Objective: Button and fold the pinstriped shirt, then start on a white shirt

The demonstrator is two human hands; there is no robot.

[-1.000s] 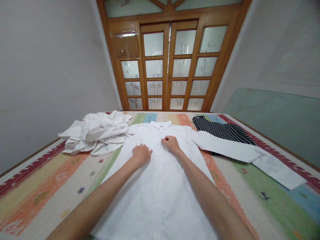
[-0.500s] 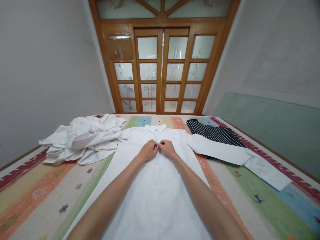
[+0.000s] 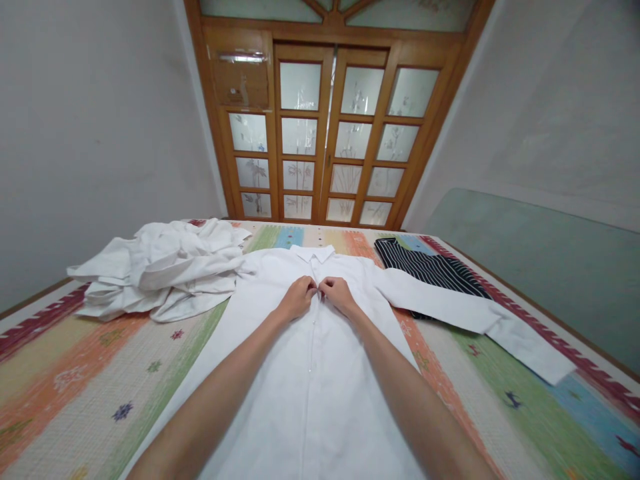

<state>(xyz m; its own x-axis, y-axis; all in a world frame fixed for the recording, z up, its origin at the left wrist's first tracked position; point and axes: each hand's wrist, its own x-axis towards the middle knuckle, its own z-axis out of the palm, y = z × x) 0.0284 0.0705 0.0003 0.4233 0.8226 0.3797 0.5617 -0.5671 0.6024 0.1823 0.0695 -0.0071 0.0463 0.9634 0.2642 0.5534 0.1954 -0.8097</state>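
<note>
A white long-sleeved shirt [image 3: 305,393] lies front up before me, its collar [image 3: 313,253] at the far end. Both hands meet on the front placket, a little below the collar. My left hand [image 3: 299,297] is closed, pinching the placket's edge from the left. From the right, my right hand [image 3: 339,294] pinches the same spot, its fingertips almost touching the left ones. The button or buttonhole between the fingertips is too small and covered to make out. One sleeve [image 3: 435,300] stretches out to the right.
A heap of crumpled white cloth [image 3: 175,267] lies on the left, against the shirt's shoulder. To the right, a folded black striped garment [image 3: 430,267] lies partly under the sleeve. All rest on a patterned, colourful bedspread [image 3: 165,393]. Beyond stand wooden glazed doors [image 3: 325,133]; a pale green board [image 3: 540,253] is at right.
Both hands keep their pinch at the same place on the placket, with only slight finger movement. The camera view has tilted and shifted a little.
</note>
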